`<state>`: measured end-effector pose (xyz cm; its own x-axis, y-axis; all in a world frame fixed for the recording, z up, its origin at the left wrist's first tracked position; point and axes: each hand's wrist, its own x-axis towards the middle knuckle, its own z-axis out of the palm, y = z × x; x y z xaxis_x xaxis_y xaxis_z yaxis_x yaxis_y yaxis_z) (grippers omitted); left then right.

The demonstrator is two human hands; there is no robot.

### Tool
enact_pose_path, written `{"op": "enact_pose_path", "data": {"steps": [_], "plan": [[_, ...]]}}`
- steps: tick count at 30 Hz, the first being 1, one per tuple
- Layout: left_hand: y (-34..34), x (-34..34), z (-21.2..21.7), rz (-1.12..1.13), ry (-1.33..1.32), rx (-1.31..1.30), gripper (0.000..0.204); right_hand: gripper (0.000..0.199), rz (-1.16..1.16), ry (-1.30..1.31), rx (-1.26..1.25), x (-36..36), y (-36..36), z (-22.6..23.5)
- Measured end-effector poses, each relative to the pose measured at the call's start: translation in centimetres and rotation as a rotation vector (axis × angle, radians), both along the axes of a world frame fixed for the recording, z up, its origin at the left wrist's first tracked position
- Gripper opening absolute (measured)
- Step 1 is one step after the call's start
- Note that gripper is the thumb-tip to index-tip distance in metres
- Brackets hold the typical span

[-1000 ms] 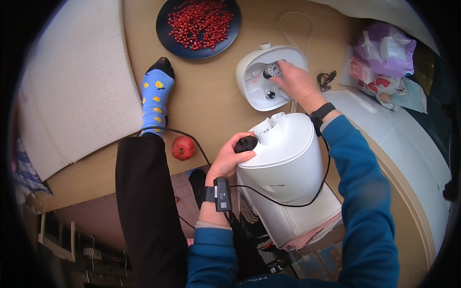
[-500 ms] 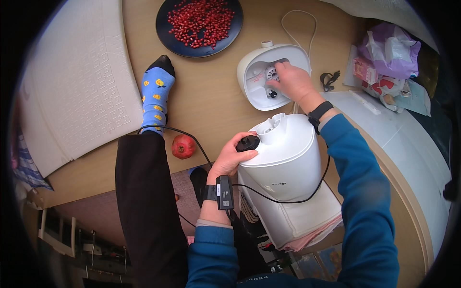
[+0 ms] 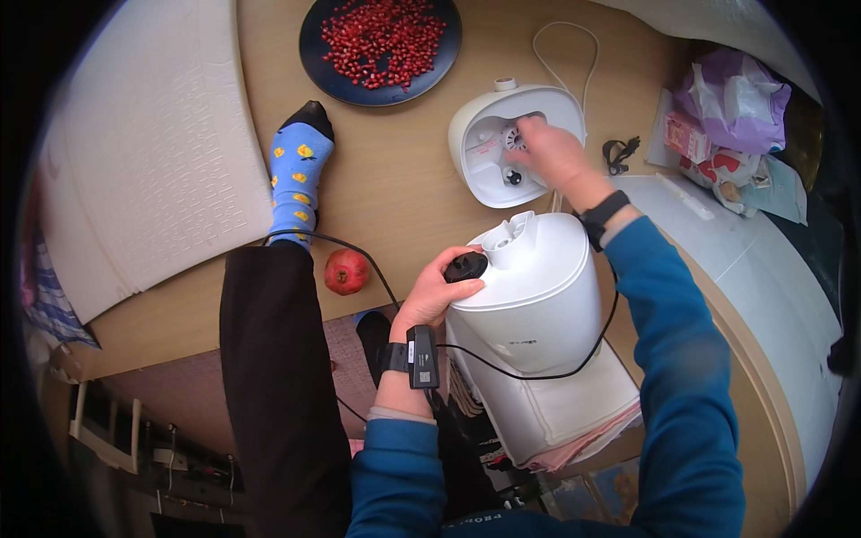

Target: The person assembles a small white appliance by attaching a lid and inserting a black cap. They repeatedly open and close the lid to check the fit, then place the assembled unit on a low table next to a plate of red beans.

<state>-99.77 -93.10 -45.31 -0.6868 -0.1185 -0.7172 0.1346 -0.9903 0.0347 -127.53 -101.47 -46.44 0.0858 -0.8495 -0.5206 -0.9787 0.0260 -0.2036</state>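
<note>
A white humidifier water tank (image 3: 547, 278) stands in front of me, its top with a moulded spout facing up. The fingers and thumb of my left hand (image 3: 437, 289) are closed around the black screw cap (image 3: 466, 266) on that top. Beyond the tank, the white humidifier base (image 3: 478, 160) rests on the table with its hollow inside facing me. My right hand (image 3: 560, 160) reaches into it, thumb and fingers bent around a white slotted round part (image 3: 514, 140). A small black round fitting (image 3: 512, 177) sits just below that part.
A dark plate (image 3: 314, 67) of pomegranate seeds lies at the back. Near my socked foot (image 3: 296, 175) is a whole pomegranate (image 3: 346, 272). A white cable (image 3: 592, 54) loops behind the base. Plastic bags (image 3: 735, 99) sit at right, a white embossed foam panel (image 3: 161, 161) at left.
The whole view has shifted slightly. Both hands keep their places, the left on the black cap and the right inside the base.
</note>
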Motion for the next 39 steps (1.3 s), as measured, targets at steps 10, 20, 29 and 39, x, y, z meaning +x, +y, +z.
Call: {"op": "enact_pose_path", "data": {"steps": [10,20,29,39], "plan": [[-2.4,-2.2,0.9,0.037,0.128,0.053,0.053,0.084,-0.768,-0.556,0.43,-4.8,9.2,21.3],[-5.7,-6.3,1.5,0.112,-0.149,0.284,0.039,0.075,-1.496,-0.809,-0.079,-0.2,14.7,23.9],[-7.3,-9.5,4.0,0.418,-0.301,0.398,0.057,0.064,-1.454,-0.646,-0.095,-3.7,13.9,21.7],[-7.4,-11.4,3.4,0.241,-0.477,-0.057,0.06,0.051,-1.464,-0.482,-0.26,-2.4,12.0,22.5]]}}
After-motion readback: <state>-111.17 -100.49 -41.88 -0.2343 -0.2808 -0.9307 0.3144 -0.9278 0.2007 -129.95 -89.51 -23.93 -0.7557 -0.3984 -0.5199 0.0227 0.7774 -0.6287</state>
